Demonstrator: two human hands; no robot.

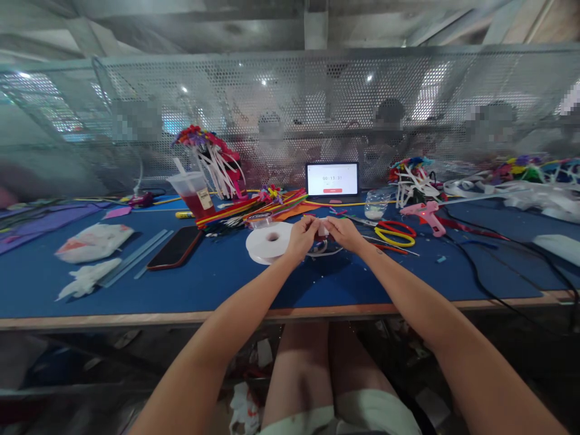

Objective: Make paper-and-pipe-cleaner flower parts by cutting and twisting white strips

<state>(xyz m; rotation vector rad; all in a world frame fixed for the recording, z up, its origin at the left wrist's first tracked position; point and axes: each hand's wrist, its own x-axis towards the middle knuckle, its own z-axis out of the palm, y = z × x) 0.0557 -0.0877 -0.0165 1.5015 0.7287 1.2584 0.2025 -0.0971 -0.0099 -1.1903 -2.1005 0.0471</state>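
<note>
Both hands pinched in on one tiny pale piece, right over our blue tabletop [181, 296].
So we've got both forearms stretched forward and angled inward, with our left hand [302, 235] and right hand [345, 234] meeting fingertip to fingertip, knuckles up and fingers bent in pretty narrow around the small pale piece [322, 229]. It looks whitish and kinda shiny, but our fingers cover a good chunk of it, so we can't tell its full shape. It's out in front of us, just to the right of the white spool [258, 246], which lies flat near our left hand. Scissors [379, 229] with red and yellow handles sit off to the right, then the pink glue gun [426, 214], and a lit screen [332, 180] stands upright behind our hands.
</note>
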